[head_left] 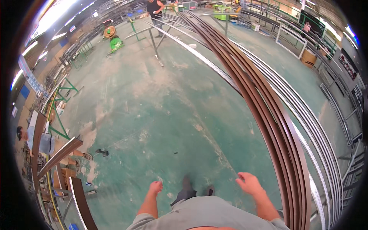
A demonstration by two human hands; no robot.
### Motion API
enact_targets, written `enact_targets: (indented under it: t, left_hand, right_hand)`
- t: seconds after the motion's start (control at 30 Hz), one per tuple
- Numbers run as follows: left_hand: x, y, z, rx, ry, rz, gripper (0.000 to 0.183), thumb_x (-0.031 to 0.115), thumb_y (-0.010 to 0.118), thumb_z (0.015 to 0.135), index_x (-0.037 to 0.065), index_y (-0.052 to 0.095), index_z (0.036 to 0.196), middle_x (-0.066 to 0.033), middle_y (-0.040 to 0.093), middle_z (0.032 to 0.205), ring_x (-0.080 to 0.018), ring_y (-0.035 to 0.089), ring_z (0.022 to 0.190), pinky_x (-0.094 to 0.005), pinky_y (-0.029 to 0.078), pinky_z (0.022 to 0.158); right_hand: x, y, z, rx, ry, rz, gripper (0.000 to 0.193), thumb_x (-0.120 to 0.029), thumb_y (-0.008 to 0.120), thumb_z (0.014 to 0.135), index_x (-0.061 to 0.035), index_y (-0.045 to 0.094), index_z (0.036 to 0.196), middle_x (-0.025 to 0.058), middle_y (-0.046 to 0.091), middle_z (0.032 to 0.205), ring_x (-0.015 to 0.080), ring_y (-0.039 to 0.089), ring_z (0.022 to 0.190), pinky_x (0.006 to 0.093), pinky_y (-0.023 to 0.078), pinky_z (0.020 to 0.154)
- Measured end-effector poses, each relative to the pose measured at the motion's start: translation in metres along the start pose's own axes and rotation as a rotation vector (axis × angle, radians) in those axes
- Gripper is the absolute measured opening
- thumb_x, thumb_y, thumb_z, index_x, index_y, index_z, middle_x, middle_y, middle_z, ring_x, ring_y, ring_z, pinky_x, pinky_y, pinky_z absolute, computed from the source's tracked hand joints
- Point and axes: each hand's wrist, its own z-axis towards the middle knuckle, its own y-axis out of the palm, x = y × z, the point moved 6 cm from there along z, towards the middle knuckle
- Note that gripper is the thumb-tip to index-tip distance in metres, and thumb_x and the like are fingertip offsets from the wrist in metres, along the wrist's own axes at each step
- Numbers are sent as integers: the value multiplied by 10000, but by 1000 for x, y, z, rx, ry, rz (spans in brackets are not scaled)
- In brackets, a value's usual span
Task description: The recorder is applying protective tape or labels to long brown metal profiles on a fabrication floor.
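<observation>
Brown profiles [270, 130]: reddish-brown, striped lengthwise in lighter and darker brown
Pale profiles [309, 115]: silvery white, ruled lengthwise with dark lines
Floor [168, 134]: teal-green, blotched irregularly with tan
Strip, lower left [82, 203]: dark brown face, white edge
Wearer's shirt [207, 212]: plain grey-green
Machine [115, 45]: bright green below, orange-brown above
Stand, left [69, 88]: green
Rectangular frame [293, 33]: white
Drum [308, 59]: tan-brown
Left person's shirt [46, 143]: grey-blue
Far person's top [153, 7]: black

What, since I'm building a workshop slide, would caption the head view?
Left hand and right hand out over a green floor, the right nearer the long brown profiles.
</observation>
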Motion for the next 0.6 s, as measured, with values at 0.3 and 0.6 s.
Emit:
enact_targets:
  t: [0.3, 0.6]
  left_hand:
    - [21, -40, 141, -146, -240, -243, 325, 351, 593, 883, 44, 617, 986, -52, 638, 796, -177, 597, 643, -341, 479, 519]
    - [196, -60, 279, -209, -270, -262, 312, 392, 586, 894, 85, 556, 945, -40, 587, 679, -195, 570, 567, -388, 483, 503]
  right_hand:
    - [-56, -60, 205, 394, -165, -246, 326, -218, 677, 816, -35, 615, 1078, 169, 629, 1098, 366, 585, 1033, 452, 484, 880]
    - [-126, -131, 309, 642, -131, -370, 306, -158, 693, 799, -25, 619, 1065, 174, 618, 1126, 375, 575, 1062, 454, 465, 919]
